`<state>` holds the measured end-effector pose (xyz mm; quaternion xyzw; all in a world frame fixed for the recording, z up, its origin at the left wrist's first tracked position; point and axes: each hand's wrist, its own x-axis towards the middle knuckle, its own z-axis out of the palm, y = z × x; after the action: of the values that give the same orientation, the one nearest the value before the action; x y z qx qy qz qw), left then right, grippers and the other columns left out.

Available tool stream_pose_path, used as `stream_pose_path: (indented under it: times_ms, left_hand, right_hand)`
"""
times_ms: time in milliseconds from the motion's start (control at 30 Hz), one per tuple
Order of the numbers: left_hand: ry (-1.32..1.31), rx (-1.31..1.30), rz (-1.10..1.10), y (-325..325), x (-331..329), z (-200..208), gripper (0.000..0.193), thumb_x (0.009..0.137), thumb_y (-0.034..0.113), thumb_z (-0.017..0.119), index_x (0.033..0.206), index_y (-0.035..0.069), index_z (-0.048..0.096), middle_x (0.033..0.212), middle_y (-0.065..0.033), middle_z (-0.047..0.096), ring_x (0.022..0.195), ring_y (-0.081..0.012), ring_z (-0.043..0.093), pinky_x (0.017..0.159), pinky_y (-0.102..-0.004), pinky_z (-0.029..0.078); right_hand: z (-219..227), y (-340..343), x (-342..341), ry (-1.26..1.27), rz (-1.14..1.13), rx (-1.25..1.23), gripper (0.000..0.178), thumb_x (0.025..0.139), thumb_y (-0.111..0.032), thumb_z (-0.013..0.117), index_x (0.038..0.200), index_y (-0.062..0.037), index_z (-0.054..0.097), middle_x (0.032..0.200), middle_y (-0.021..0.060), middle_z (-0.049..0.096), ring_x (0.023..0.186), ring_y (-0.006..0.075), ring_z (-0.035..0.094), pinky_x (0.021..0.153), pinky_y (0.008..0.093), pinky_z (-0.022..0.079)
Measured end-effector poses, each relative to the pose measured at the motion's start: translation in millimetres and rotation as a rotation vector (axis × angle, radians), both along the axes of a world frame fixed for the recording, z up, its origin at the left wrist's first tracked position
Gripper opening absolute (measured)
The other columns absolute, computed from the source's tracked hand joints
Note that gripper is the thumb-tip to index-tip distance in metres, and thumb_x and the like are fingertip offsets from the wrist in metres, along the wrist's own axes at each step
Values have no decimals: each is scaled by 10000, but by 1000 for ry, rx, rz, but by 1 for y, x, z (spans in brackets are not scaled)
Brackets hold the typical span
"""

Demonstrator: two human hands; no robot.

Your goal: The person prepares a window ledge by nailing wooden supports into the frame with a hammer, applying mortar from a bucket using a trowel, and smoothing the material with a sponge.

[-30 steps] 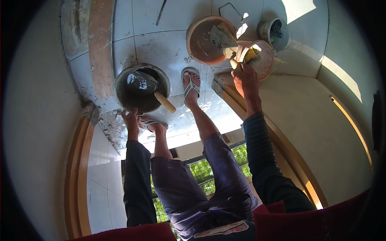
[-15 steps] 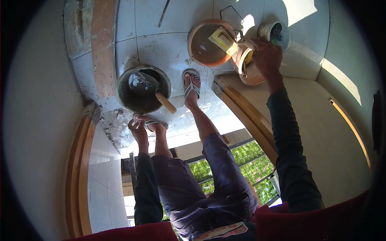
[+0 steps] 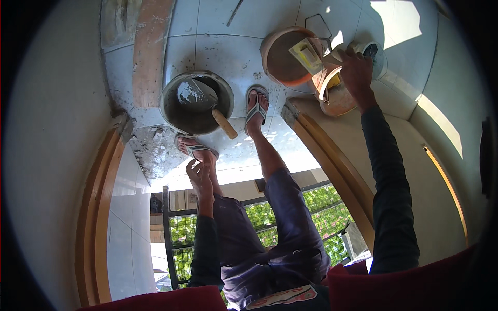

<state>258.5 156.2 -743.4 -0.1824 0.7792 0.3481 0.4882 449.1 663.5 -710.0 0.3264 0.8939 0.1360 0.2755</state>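
Observation:
My right hand [image 3: 357, 72] is closed, fingers curled at the upper edge of a small orange bucket [image 3: 340, 103] with a pale rim and something yellow inside. What the fingers grip is hidden. Beside it stands a wide orange tub [image 3: 271, 62] of murky water; a yellow and white float [image 3: 307, 56] lies across its side. My left hand [image 3: 201, 177] hangs over my left shin, fingers loosely bent and apart, holding nothing. Ahead of my left foot sits a dark round bucket [image 3: 167, 111] with grey mortar; a trowel [image 3: 225, 124] rests in it, wooden handle over the rim.
A clear tub [image 3: 380, 61] with dark contents stands beyond my right hand. Wooden door frames [image 3: 332, 160] rise on both sides. A dusty reddish plank [image 3: 150, 57] lies at the left wall. Mortar crumbs [image 3: 155, 150] litter the tiles, and a thin rod [image 3: 234, 13] lies farther off.
The floor things have shifted rightward and slightly up in view. My left hand has moved right, from beside my left foot to over the shin. My right hand stays at the small bucket.

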Motion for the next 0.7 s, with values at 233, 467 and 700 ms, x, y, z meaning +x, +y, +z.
stream_pose_path:
  times_ms: [233, 467, 700]
  left_hand:
    - [-103, -18, -20, 2, 26, 9, 565, 893, 171, 681, 1359, 52, 383, 1176, -209, 569, 1123, -290, 565, 966, -401, 437]
    - [-72, 29, -10, 3, 18, 10, 539, 903, 131, 659, 1362, 44, 390, 1158, -196, 583, 1117, -267, 566, 991, -390, 418]
    - [-80, 58, 2, 26, 17, 8, 476, 914, 89, 633, 1337, 36, 421, 1157, -172, 593, 1087, -228, 570, 967, -372, 425]
  right_hand:
    - [-73, -13, -14, -89, -71, -162, 119, 840, -145, 595, 925, -107, 669, 931, 70, 683, 719, 270, 701, 797, 435, 512]
    - [-113, -32, -36, 238, 138, -253, 190, 848, -121, 598, 1020, -45, 623, 1117, 136, 561, 1051, 283, 529, 864, 378, 511]
    - [-254, -89, -5, 23, -258, -557, 332, 861, -196, 590, 1132, -9, 633, 1114, 197, 647, 1089, 375, 602, 960, 434, 470]
